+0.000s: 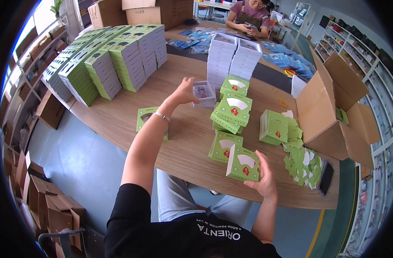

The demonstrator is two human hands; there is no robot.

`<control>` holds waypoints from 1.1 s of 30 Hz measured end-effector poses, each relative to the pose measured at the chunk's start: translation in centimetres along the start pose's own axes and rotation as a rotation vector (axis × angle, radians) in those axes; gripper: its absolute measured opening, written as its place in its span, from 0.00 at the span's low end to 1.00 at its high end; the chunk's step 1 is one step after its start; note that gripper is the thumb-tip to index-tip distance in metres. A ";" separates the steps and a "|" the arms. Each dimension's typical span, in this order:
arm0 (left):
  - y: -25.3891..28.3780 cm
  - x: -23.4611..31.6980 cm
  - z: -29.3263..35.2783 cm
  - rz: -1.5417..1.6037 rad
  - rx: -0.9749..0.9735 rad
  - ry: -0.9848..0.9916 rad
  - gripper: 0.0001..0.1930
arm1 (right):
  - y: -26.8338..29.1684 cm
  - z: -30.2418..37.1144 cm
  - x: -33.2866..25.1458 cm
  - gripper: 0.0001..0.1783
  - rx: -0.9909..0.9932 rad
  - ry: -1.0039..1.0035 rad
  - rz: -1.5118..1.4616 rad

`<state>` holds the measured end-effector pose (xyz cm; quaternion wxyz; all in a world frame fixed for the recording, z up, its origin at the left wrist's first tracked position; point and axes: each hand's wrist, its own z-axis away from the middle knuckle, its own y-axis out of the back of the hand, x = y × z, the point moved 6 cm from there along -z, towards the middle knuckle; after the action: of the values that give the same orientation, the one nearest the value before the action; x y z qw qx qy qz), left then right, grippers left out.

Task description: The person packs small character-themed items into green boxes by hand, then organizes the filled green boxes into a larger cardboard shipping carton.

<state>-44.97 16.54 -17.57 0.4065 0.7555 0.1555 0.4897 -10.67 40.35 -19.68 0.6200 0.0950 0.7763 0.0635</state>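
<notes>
My right hand grips a green box with a fan-shaped window and a red mark, tilted over the near table edge. Its thumb and fingers press on the box's right side. My left hand reaches across the table with fingers apart, at the left end of a white box with a printed figure on top. Whether the fingertips touch that box I cannot tell. Between the hands stand stacked green boxes. Under my left forearm lies another green piece, partly hidden.
White boxes rise in two stacks at the back; rows of green boxes fill the far left. To the right are a green stack, green and white scraps, a phone and an open carton. A person sits opposite.
</notes>
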 end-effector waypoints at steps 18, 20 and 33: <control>9.5 13.9 23.2 0.151 0.059 -0.294 0.52 | -5.6 -0.8 -8.7 0.56 0.261 0.548 0.515; 9.2 13.7 23.1 0.170 -0.013 -0.308 0.53 | -5.3 -0.8 -9.0 0.56 0.265 0.541 0.530; 5.8 13.8 23.2 0.384 -0.213 -0.344 0.50 | -5.2 -0.6 -9.1 0.55 0.058 0.379 0.307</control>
<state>-19.32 10.96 -9.02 0.4037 0.7961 -0.1141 0.4361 -9.67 33.19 -12.00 0.4432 0.2162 0.8567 0.1512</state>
